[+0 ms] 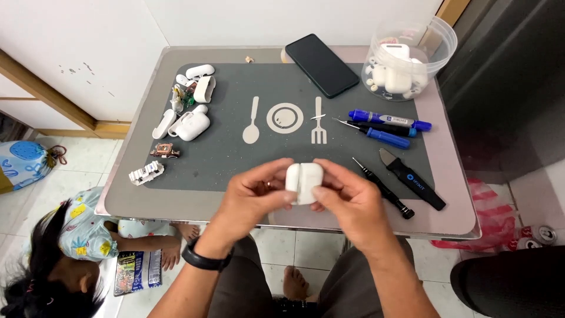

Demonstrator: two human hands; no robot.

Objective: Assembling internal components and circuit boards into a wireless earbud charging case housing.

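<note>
Both hands on white case (304, 182), above near table (176, 209) edge. Left hand (256, 191) pinches left side, right hand (347, 197) clamps right. Looks light, rigid, slick plastic; best held by flat sides, thumbs near seam. Black tools (382, 187) just right of grip.

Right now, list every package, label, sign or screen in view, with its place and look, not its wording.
Phone: far end of the table, slanted, black rectangle, screen dark.
Clear tub: far right corner, round, holding white earbud cases.
Snack packets: on the floor at left, flat, dark with coloured print.
Pen label: white strip on the blue pen, right of the mat.
Pry tool label: pale mark on its black handle.
</note>
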